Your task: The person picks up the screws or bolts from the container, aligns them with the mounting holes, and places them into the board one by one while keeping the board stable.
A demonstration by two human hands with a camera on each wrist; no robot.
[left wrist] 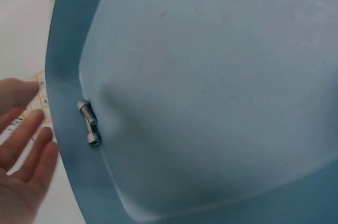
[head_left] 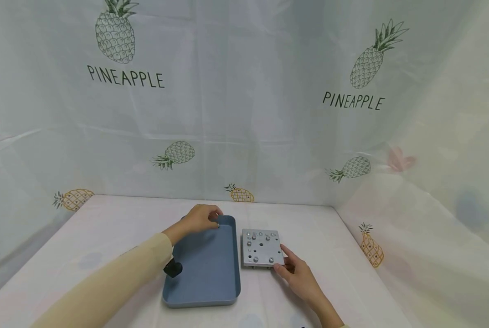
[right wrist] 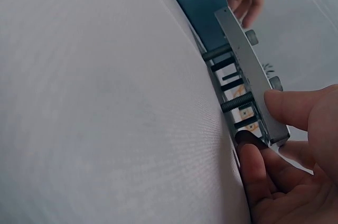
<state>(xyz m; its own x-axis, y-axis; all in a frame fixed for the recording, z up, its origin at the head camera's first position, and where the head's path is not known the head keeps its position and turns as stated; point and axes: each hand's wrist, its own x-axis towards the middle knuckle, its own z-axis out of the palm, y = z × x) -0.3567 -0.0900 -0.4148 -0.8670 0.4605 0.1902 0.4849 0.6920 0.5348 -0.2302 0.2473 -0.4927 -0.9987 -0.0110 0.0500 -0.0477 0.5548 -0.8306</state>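
Note:
My left hand (head_left: pixel 199 219) is over the far end of a blue-grey tray (head_left: pixel 207 278), its fingers loosely bent with nothing between them. In the left wrist view, two small metal socket-head screws (left wrist: pixel 88 114) lie together inside, against the tray's end wall, beside those fingers. Right of the tray is a square silver metal plate (head_left: pixel 270 249) with holes and several screws in its face. My right hand (head_left: pixel 303 279) grips its near right corner, thumb on the top edge and fingers underneath. Screw shafts (right wrist: pixel 238 101) stick out below the plate in the right wrist view.
A white cloth (head_left: pixel 342 273) with faint printed spots covers the table. Behind it hangs a pale curtain (head_left: pixel 260 100) printed with pineapples, which also runs along the right side. A black wrist strap piece (head_left: pixel 172 268) shows below the left sleeve, over the tray's left rim.

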